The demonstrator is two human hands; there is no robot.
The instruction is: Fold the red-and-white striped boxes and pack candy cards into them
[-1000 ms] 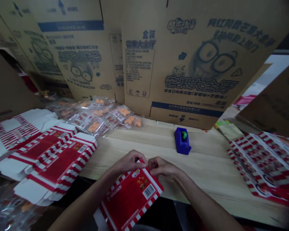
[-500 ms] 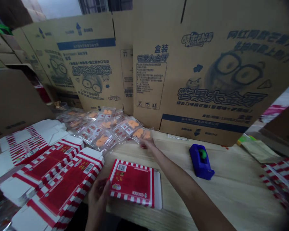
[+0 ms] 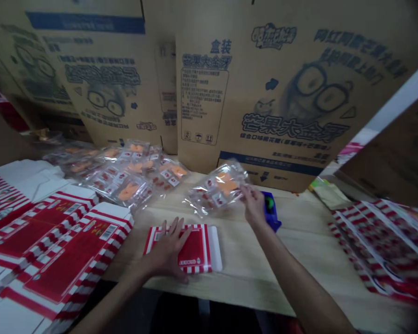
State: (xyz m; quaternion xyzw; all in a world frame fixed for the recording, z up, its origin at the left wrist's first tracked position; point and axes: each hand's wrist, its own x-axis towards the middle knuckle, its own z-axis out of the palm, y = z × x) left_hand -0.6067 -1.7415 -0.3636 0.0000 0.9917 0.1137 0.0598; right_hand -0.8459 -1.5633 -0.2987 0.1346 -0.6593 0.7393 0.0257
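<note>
My left hand point(image 3: 170, 248) lies with spread fingers on a red carton point(image 3: 196, 248) with red and white striped edges, which rests flat on the table. A white flap point(image 3: 215, 248) sticks out at the carton's right end. My right hand point(image 3: 253, 204) pinches the right edge of a clear plastic packet point(image 3: 218, 188) and holds it up beyond the carton. Inside the packet are an orange piece and small printed sachets. A blue tape dispenser point(image 3: 272, 218) with a green core is just right of that hand, partly hidden by it.
Several similar packets point(image 3: 128, 190) lie heaped at the back left. Flat striped cartons point(image 3: 73, 250) are stacked at the left, and more striped packaging point(image 3: 383, 246) sits at the right. Large brown cardboard boxes point(image 3: 202, 93) form a wall behind the table point(image 3: 299, 273).
My right hand has drawn one packet away from the heap, to the right. My left hand has gone from the carton's left edge to flat on its top. The view has shifted right.
</note>
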